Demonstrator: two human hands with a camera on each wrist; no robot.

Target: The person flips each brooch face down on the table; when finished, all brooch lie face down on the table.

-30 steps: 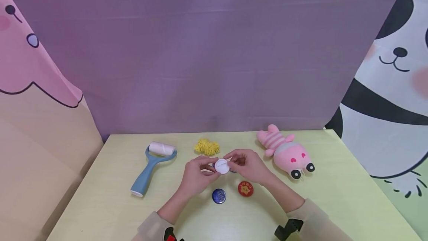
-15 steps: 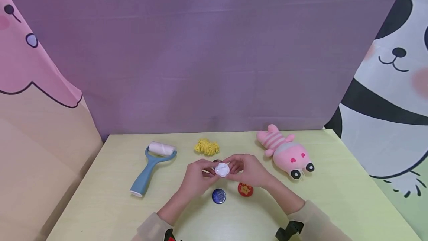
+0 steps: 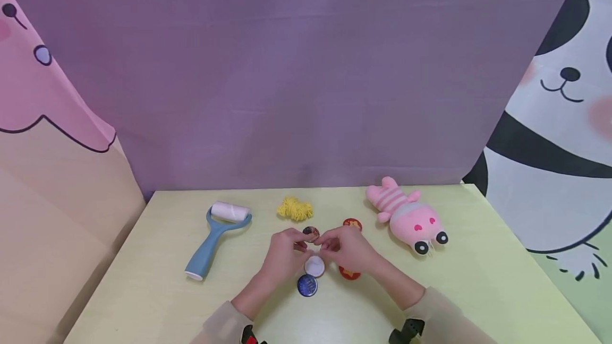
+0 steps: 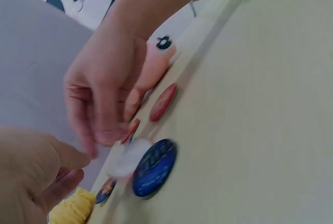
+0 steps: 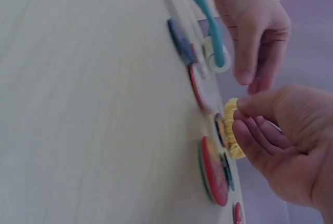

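A round button badge lies white back up, touching or overlapping a blue badge in the head view; it is blurred in both wrist views. My left hand hovers just beyond it, fingers loosely bent and holding nothing. Facing it, my right hand has thumb and fingertips close together with nothing between them. A dark patterned badge shows behind the fingertips. One red badge is partly covered by the right hand, and another red badge peeks out beyond it.
A blue-handled lint roller lies at the left of the table. Yellow yarn sits at the back, and a pink plush toy lies at the right. A purple cloth hangs behind the table.
The white-backed badge has left both hands and come down nearer the person, beside the blue badge, which has shifted slightly left and nearer. The fingers now hold nothing.
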